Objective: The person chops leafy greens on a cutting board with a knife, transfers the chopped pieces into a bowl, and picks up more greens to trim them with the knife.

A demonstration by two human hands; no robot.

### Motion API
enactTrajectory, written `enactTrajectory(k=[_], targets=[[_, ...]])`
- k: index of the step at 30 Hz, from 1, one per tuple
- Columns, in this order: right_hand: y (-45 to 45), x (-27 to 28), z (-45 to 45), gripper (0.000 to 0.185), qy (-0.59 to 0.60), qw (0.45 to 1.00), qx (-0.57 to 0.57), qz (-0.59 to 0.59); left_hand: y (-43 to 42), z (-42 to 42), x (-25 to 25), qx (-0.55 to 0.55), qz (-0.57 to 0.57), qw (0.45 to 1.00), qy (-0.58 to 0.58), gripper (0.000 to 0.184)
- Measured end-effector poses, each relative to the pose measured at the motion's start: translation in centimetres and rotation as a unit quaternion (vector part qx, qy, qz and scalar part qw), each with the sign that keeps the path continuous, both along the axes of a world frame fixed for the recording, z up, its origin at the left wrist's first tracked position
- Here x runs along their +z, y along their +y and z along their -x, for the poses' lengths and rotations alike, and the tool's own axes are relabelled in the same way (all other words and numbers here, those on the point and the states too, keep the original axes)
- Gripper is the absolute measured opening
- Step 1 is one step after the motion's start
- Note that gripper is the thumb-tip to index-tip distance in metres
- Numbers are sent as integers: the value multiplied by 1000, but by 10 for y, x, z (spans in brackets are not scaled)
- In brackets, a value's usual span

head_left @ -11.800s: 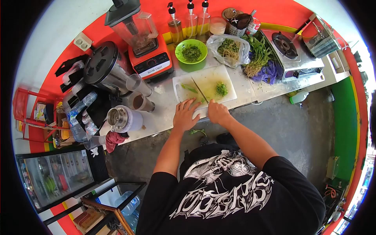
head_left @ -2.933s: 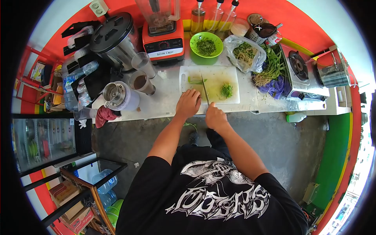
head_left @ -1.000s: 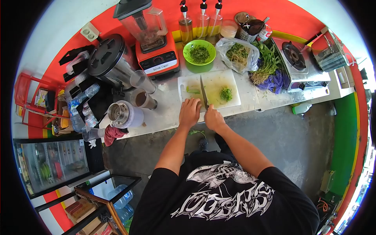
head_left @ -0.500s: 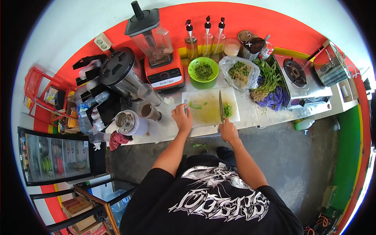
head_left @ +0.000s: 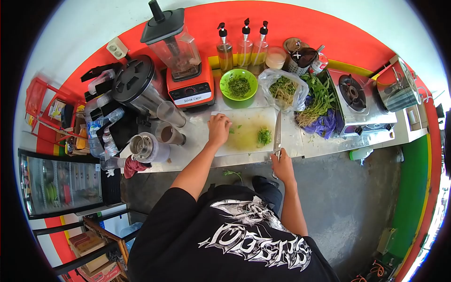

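My right hand (head_left: 283, 167) grips a knife (head_left: 278, 129), its blade pointing away from me along the right edge of the white cutting board (head_left: 251, 116). A small pile of chopped greens (head_left: 264, 136) lies on the board, left of the blade. At the board's upper left is my left hand (head_left: 219, 129), fingers curled together; what they hold, if anything, is hidden. Small green bits (head_left: 238, 126) lie beside its fingertips. Behind the board stands a lime-green bowl (head_left: 238, 100) with chopped greens inside.
A plastic bag of rooted greens (head_left: 300, 83) and loose leafy stems (head_left: 323, 96) lie behind right, near a gas stove (head_left: 350, 115). A red blender (head_left: 190, 91), clear cups (head_left: 170, 134) and a steel-topped jar (head_left: 148, 149) stand left. One sprig (head_left: 232, 173) lies on the floor.
The knife has moved right, off the chopped pile to the board's right edge. My left hand has shifted to the board's upper left, its fingers more curled. The view has shifted slightly.
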State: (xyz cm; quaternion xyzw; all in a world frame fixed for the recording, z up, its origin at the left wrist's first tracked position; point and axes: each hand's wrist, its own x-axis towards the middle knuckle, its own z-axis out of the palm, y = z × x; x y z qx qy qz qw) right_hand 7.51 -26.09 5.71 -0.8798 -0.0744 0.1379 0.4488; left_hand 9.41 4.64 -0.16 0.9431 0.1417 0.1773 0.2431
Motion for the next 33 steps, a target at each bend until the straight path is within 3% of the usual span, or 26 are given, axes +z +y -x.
enactTrajectory(k=[1, 4, 11, 16, 18, 20, 26, 28, 33], targets=[[-2, 3, -1, 28, 0, 1000, -2, 1, -5, -3, 4, -63, 26, 998, -15, 9], [-9, 8, 2, 31, 21, 1000, -13, 16, -21, -9, 12, -105, 22, 994, 22, 9], [-24, 7, 8, 36, 23, 999, -24, 15, -34, -1, 11, -85, -14, 996, -4, 7], [-17, 23, 9, 32, 38, 997, -10, 63, -47, 14, 5, -114, -44, 991, 55, 7], [-11, 16, 11, 32, -88, 993, 24, 79, -59, 30, 0, -151, -52, 986, 49, 8], [1, 12, 9, 32, -63, 993, 46, 92, -68, 45, -1, -190, -63, 979, 46, 9], [36, -19, 17, 31, -71, 978, 142, 135, -69, 61, -2, -172, -50, 983, -32, 9], [45, -20, 18, 32, -57, 973, 153, 165, -69, 64, -3, -169, 18, 983, -75, 9], [58, -18, 20, 31, -13, 963, 173, 206, -70, 64, -3, -142, 15, 987, -69, 10]])
